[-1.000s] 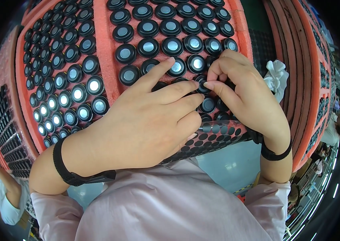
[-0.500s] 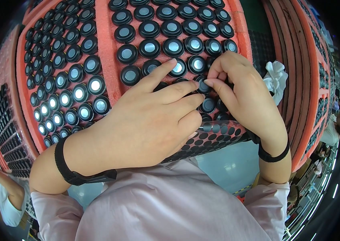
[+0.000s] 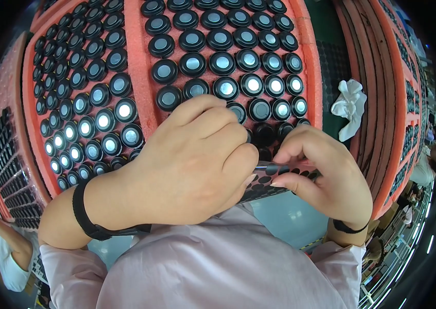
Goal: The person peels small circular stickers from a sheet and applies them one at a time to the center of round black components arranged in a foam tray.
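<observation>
Rows of black round parts with silver centre discs (image 3: 225, 88) sit in a red foam tray (image 3: 140, 67). One round part (image 3: 259, 109) near my hands has a dark centre instead of a silver one. Over the near rows lies my left hand (image 3: 202, 159), its fingers curled in and its thumb against a clear sheet of black round stickers (image 3: 264, 181). My right hand (image 3: 328, 175) is at the right end of this sheet, thumb and forefinger apart above and below its edge. The left fingertips are hidden under the hand.
A crumpled white cloth (image 3: 350, 105) lies right of the tray, beside stacked red foam trays (image 3: 377, 103). Another filled tray (image 3: 9, 165) stands at the far left, where a co-worker's arm (image 3: 9, 239) shows.
My right hand has moved back from the round part with the dark centre to the sticker sheet, and its fingers have parted. My left fingers, stretched out before, have curled in.
</observation>
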Demonstrator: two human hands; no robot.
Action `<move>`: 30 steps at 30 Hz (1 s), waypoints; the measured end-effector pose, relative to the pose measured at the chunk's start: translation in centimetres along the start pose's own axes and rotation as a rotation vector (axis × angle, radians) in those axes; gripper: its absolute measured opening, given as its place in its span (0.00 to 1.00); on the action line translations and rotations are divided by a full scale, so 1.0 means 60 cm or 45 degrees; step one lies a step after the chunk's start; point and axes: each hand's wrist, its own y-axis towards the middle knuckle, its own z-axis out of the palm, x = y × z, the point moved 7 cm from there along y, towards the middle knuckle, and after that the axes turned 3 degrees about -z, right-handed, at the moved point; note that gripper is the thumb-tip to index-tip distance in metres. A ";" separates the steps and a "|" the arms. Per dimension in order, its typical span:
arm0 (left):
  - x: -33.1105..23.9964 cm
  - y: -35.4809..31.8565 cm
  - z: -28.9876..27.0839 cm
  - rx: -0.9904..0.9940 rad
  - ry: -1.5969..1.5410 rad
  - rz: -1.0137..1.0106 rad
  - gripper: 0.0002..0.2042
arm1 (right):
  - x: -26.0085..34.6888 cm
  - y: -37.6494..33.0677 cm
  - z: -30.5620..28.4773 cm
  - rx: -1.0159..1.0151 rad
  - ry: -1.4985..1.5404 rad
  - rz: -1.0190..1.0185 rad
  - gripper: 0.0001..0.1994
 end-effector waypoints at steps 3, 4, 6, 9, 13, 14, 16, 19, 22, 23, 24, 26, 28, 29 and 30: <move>-0.008 0.002 -0.003 -0.021 -0.022 -0.035 0.14 | 0.016 -0.003 -0.001 -0.059 -0.214 -0.106 0.16; -0.009 0.001 0.000 -0.022 -0.022 -0.034 0.14 | 0.018 -0.003 -0.001 -0.059 -0.215 -0.106 0.16; -0.012 -0.004 0.008 -0.027 0.013 0.008 0.16 | 0.026 -0.001 0.000 -0.079 -0.240 -0.166 0.16; -0.015 -0.006 0.010 -0.033 0.043 0.031 0.17 | 0.040 0.006 -0.003 -0.114 -0.272 -0.213 0.15; -0.016 -0.007 0.011 -0.044 0.076 0.046 0.17 | 0.052 0.013 -0.003 -0.178 -0.351 -0.276 0.15; -0.017 -0.008 0.012 -0.049 0.087 0.057 0.16 | 0.054 0.013 -0.001 -0.195 -0.393 -0.306 0.15; -0.017 -0.008 0.013 -0.053 0.098 0.069 0.16 | 0.059 0.013 0.002 -0.211 -0.435 -0.334 0.14; -0.018 -0.009 0.014 -0.059 0.159 0.089 0.15 | 0.057 0.014 0.005 -0.197 -0.493 -0.243 0.15; -0.020 -0.008 0.014 -0.070 0.216 0.101 0.14 | 0.060 0.014 0.007 -0.210 -0.531 -0.299 0.14; -0.022 -0.008 0.014 -0.075 0.244 0.108 0.13 | 0.062 0.014 0.008 -0.216 -0.551 -0.328 0.14; -0.022 -0.008 0.014 -0.076 0.245 0.106 0.13 | 0.062 0.014 0.010 -0.215 -0.551 -0.329 0.14; -0.025 -0.009 0.014 -0.095 0.306 0.129 0.13 | 0.063 0.014 0.011 -0.253 -0.545 -0.308 0.14; -0.026 -0.010 0.013 -0.105 0.339 0.139 0.12 | 0.062 0.014 0.012 -0.271 -0.542 -0.299 0.14; -0.027 -0.010 0.013 -0.106 0.356 0.150 0.12 | 0.061 0.014 0.012 -0.281 -0.536 -0.301 0.13; -0.027 -0.010 0.013 -0.108 0.374 0.161 0.12 | 0.061 0.014 0.012 -0.290 -0.531 -0.304 0.13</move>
